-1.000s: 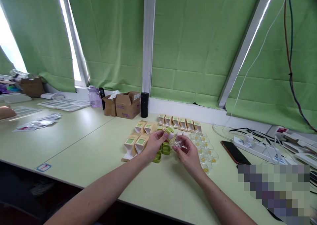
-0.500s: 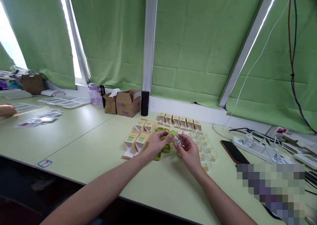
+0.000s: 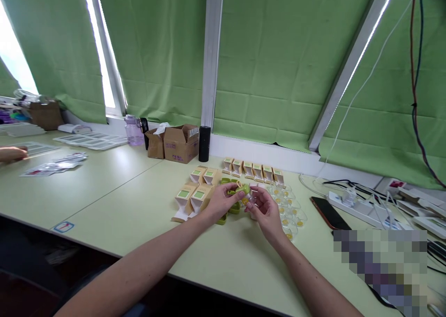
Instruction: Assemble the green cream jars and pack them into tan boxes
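My left hand (image 3: 220, 201) pinches a small green cap (image 3: 245, 188) with a yellow loop at its top. My right hand (image 3: 267, 211) has its fingers closed on a clear plastic piece (image 3: 250, 198) held right against the cap's underside. Whether the two parts are joined I cannot tell. Below and behind my hands lie green open cases (image 3: 234, 209), partly hidden by my fingers. Just right of my right hand are several clear plastic pieces with yellow centres (image 3: 299, 223). Several open cardboard boxes with green labels (image 3: 200, 194) stand left of my left hand.
A row of small boxes (image 3: 258, 172) stands at the back. Beyond lie cardboard cartons (image 3: 180, 145), a black cylinder (image 3: 204, 144) and a purple bottle (image 3: 134, 131). On the right are a phone (image 3: 329, 213) and power strip (image 3: 362, 211). Another person's hand (image 3: 13, 154) shows far left.
The green cap has tilted and shifted slightly right in my hands, and its yellow loop shows more clearly. The other person's hand has moved a little to the right.
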A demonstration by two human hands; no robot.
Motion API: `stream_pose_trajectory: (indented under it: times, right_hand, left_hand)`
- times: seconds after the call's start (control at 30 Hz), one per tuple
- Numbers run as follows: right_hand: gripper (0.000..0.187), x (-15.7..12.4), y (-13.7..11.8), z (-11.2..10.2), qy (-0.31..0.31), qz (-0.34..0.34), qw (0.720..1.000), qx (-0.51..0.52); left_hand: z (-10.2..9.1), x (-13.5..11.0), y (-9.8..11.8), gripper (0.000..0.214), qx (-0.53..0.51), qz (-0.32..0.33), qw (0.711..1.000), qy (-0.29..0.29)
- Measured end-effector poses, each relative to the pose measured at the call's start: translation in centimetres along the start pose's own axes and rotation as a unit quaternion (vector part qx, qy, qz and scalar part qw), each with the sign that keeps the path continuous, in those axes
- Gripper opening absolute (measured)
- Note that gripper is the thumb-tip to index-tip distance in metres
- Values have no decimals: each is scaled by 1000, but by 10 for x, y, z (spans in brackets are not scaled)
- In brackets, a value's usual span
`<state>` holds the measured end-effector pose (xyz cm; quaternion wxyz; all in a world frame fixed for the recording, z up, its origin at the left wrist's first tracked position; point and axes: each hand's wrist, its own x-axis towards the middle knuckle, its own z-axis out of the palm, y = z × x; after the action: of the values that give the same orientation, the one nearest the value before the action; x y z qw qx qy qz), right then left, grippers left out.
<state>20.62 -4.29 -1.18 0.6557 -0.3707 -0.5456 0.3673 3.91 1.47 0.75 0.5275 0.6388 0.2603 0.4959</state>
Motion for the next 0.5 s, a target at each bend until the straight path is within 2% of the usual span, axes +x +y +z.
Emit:
stream_pose_trajectory:
  times: [0.5]
  right_hand:
    - [65,-3,-10,2,-44,13,999,15]
  left_hand:
    - [-2,4,-8,67,34,6,999,20]
